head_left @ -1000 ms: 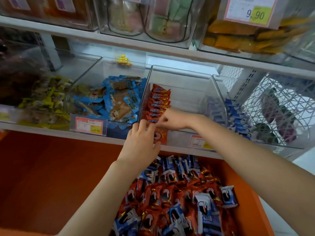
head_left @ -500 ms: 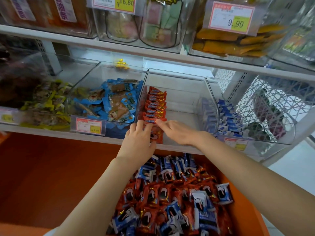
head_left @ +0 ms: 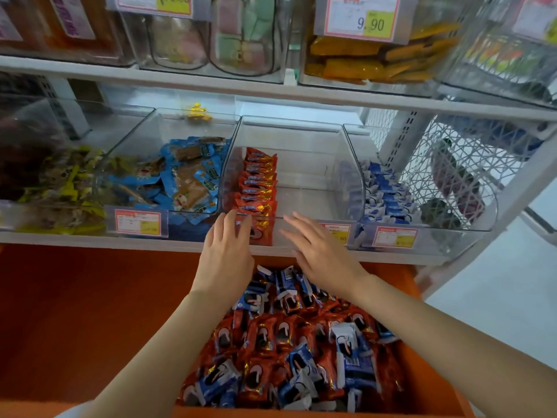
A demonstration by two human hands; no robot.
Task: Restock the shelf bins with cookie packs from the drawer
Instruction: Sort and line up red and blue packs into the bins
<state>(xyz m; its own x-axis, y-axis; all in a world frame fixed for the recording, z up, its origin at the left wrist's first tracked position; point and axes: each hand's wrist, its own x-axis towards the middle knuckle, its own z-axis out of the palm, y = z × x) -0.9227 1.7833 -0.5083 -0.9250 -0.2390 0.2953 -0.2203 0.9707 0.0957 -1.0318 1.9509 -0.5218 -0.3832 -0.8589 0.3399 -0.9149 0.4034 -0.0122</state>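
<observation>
A: Neither hand holds anything. The left hand [head_left: 226, 251] lays straight fingers on the bin [head_left: 316, 164] front, and the right hand [head_left: 321, 251] is spread empty at its three o'clock.

B: The packs?

A: The red cookie packs [head_left: 257, 188] stand filed along the bin's nine o'clock wall, probably to save room. More lie in the drawer [head_left: 431, 387] at six o'clock.

Bin [head_left: 313, 164] free right of red packs [head_left: 257, 184]
</observation>
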